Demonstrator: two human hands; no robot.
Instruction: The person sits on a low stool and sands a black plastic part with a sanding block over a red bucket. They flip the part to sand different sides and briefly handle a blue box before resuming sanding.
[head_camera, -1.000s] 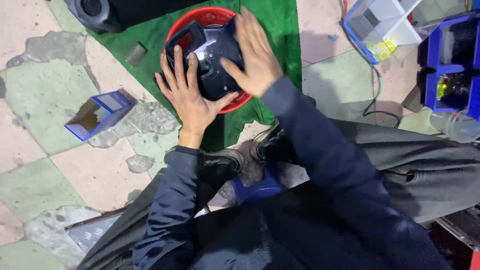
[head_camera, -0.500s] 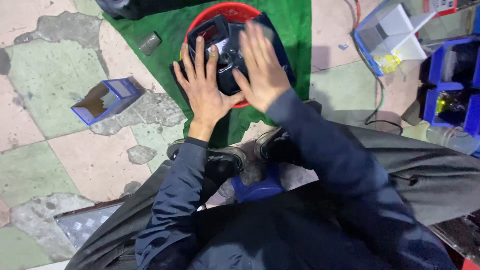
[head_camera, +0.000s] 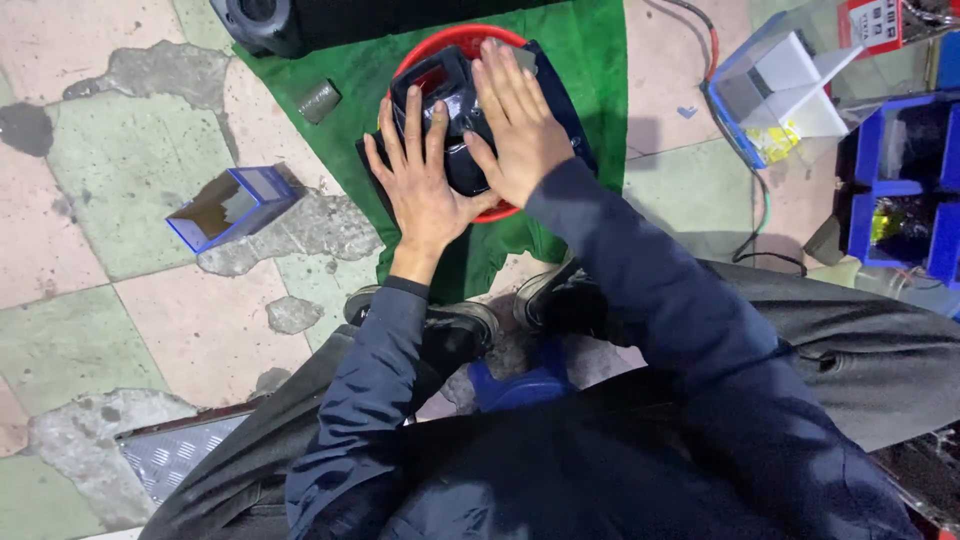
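A black, glossy device (head_camera: 448, 88) with a small reddish window lies in a round red basin (head_camera: 455, 40) on a green cloth (head_camera: 585, 60). My left hand (head_camera: 425, 185) lies flat on the device's near left part, fingers spread. My right hand (head_camera: 520, 125) rests palm down on its right side, fingers straight and pointing away from me. Both hands press on the device without curling around it, and they hide much of it and of the basin.
An open blue box (head_camera: 232, 205) lies on the cracked tile floor at left, and a small grey cylinder (head_camera: 320, 100) sits on the cloth's edge. A large black cylinder (head_camera: 270, 15) lies at the top. Blue bins (head_camera: 900, 190) and a blue-and-white box (head_camera: 775, 85) stand at right, near a cable (head_camera: 762, 225). My shoes (head_camera: 455, 325) flank a blue stool (head_camera: 520, 385).
Both hands have shifted on the device and now lie flatter on top of it; the left hand has slid in from its left side. The view has tilted slightly.
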